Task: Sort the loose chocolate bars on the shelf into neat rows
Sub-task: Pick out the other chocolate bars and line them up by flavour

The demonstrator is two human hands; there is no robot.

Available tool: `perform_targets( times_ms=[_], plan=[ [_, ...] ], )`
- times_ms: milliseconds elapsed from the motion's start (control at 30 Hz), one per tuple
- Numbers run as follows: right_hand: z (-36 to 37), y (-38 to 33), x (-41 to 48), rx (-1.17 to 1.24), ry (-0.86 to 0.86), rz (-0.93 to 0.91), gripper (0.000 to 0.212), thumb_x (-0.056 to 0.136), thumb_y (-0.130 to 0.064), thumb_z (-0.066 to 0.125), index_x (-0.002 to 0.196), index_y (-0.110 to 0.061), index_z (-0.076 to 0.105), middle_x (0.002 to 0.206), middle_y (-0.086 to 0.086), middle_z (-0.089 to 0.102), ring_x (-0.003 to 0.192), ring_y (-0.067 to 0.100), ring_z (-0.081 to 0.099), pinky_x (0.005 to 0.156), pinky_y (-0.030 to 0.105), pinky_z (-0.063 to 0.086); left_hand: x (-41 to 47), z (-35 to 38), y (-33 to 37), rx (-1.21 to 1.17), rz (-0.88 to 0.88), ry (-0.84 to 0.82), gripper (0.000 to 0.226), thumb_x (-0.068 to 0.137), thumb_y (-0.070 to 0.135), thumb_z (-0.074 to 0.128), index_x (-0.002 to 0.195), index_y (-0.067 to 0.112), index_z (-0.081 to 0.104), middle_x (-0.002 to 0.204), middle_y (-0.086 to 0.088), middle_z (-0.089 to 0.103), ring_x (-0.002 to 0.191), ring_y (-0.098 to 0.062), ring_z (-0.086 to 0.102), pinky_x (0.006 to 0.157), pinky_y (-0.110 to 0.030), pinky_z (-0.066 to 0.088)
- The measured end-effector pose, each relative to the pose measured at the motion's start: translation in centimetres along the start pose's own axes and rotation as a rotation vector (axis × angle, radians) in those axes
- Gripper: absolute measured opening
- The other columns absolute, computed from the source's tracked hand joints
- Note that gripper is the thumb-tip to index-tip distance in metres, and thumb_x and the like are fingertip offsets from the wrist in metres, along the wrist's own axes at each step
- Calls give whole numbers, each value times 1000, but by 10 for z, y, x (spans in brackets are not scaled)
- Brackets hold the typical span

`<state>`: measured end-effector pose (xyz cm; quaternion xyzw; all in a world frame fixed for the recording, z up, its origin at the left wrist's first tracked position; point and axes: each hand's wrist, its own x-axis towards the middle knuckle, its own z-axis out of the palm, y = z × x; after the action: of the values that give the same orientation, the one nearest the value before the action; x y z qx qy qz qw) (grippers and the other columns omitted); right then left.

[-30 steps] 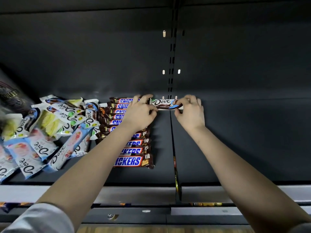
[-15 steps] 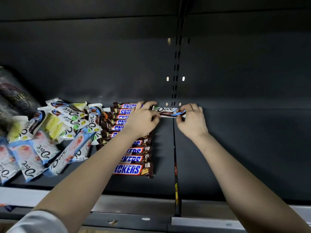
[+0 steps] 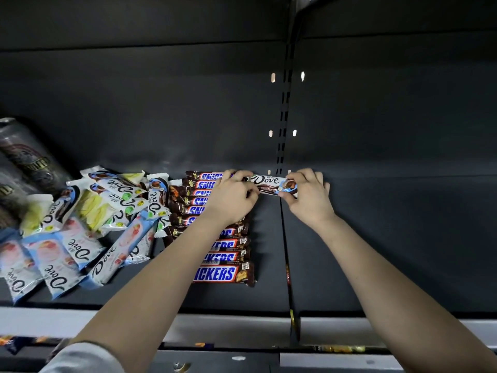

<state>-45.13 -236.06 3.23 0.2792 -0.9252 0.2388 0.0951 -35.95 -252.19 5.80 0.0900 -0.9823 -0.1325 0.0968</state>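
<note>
**Where Two Hands Hold One Dove Bar at the Far Edge of the Shelf**

Where the dark shelf (image 3: 390, 251) meets its back panel (image 3: 161, 103), a single Dove bar (image 3: 269, 181) is held crosswise, over the seam (image 3: 285, 251) between the two shelf boards. Whether it rests on the shelf cannot be told.

On the left board sits a loose pile of Dove packs (image 3: 80, 232), with pale blue, white and yellow-green wrappers overlapping at odd angles. Just right of that pile runs a Snickers row (image 3: 223, 273), brown bars laid one behind another from near to far, labels up.

The held bar has a white wrapper with dark script and a brown-and-blue picture at its right end. The left hand (image 3: 231, 200) pinches its left end with curled fingers, above the far Snickers. The right hand (image 3: 309, 200) pinches the right end likewise.

Right of the seam, the board shows its dark surface from the back panel to the grey front rail (image 3: 228, 329).
</note>
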Motion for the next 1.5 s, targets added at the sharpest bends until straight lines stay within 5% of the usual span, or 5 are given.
perform_targets(
  times_ms=[267,633,933,1267,1500],
  plan=[
    [2,-1,3,-77,105,16,40,83,-36,65,120,-23,57,124,5,41,110,27,37,91,38,36,1,2,-2,5,17,28,30,93,29,43,113,28,65,140,9,38,128,-19,26,108,-37,27],
    [4,-2,3,176,87,14,44,82,-2,57,125,-10,50,129,13,36,118,31,39,91,36,44,2,3,-3,2,6,30,31,93,30,43,114,26,66,140,9,37,127,-21,26,107,-37,26],
    [4,0,4,8,132,-1,32,82,-11,63,113,-19,60,121,7,46,108,28,40,88,38,40,2,3,-2,-7,7,36,30,93,30,44,113,27,66,140,9,37,126,-20,26,107,-37,26],
    [5,2,2,150,140,-52,26,82,-2,61,104,-15,66,115,7,47,105,25,40,82,22,38,3,5,-4,-21,13,55,29,92,29,44,113,27,64,140,7,38,127,-20,27,108,-37,26],
    [7,4,4,131,152,-54,26,79,-5,62,101,-18,66,114,5,48,105,26,40,82,25,42,3,4,-4,-31,3,52,28,92,29,45,112,27,65,140,8,37,127,-21,27,107,-36,26]
  ],
)
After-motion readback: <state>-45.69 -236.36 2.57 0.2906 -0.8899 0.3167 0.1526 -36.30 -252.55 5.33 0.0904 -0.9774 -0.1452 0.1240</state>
